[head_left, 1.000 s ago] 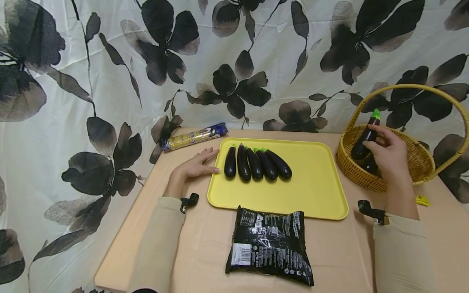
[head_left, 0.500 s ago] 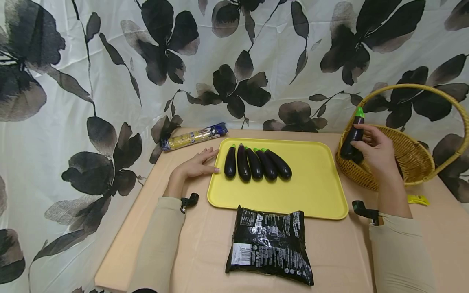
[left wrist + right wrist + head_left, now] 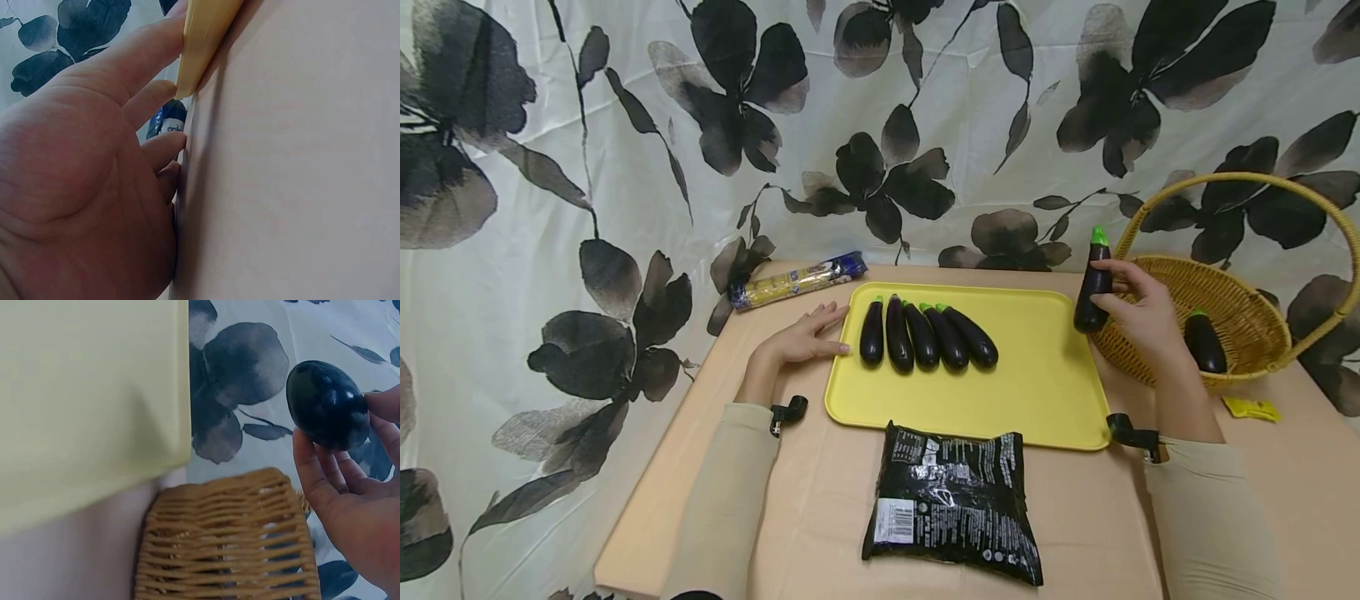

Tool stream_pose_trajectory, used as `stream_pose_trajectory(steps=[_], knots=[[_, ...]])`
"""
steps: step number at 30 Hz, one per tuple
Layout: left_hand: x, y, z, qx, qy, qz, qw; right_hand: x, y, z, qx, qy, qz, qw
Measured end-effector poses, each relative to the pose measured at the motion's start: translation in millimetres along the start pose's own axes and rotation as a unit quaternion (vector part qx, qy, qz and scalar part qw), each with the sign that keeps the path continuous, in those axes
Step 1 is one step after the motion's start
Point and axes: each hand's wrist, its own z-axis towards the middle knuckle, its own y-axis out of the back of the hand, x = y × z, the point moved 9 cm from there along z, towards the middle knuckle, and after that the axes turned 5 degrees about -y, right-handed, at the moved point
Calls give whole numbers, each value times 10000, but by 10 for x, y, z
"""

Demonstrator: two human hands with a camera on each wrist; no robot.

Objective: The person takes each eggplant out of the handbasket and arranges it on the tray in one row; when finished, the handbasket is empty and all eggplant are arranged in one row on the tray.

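Observation:
My right hand (image 3: pixel 1142 312) pinches a dark eggplant (image 3: pixel 1092 287) with a green stem between thumb and fingers, stem end up. It hangs over the left rim of the wicker basket (image 3: pixel 1262 333); in the right wrist view the rounded end of the eggplant (image 3: pixel 325 403) faces the camera. Another eggplant (image 3: pixel 1205 342) lies inside the basket. Several eggplants (image 3: pixel 925 337) lie side by side on the left half of the yellow tray (image 3: pixel 1037 400). At that tray's left edge my left hand (image 3: pixel 801 337) rests with fingers extended, and its fingertips touch the tray wall (image 3: pixel 203 44).
A black printed bag (image 3: pixel 955 504) lies in front of the tray. Behind it to the left is a long yellow and blue packet (image 3: pixel 797 282). A small yellow packet (image 3: pixel 1251 409) sits beside the basket's front. A floral cloth (image 3: pixel 850 125) hangs behind the table.
My right hand has carried the eggplant leftward from inside the basket to its left rim, uncovering the other eggplant within. The left hand and tray have stayed put.

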Motion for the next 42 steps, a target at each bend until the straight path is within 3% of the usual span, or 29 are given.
stream_pose_trajectory(steps=[14,20,30,42], knots=[[-5,1,-9,-7,5,-12,10000,69,-323,1,480,209,-373,9979],[-22,11,-14,-8,7,5,10000,26,-445,15,795,28,-233,9966],[-23,12,-6,8,-48,57,10000,63,-632,9,1220,110,-300,9920],[1,4,3,-7,-37,67,10000,46,-972,-8,1997,197,-753,9768]])
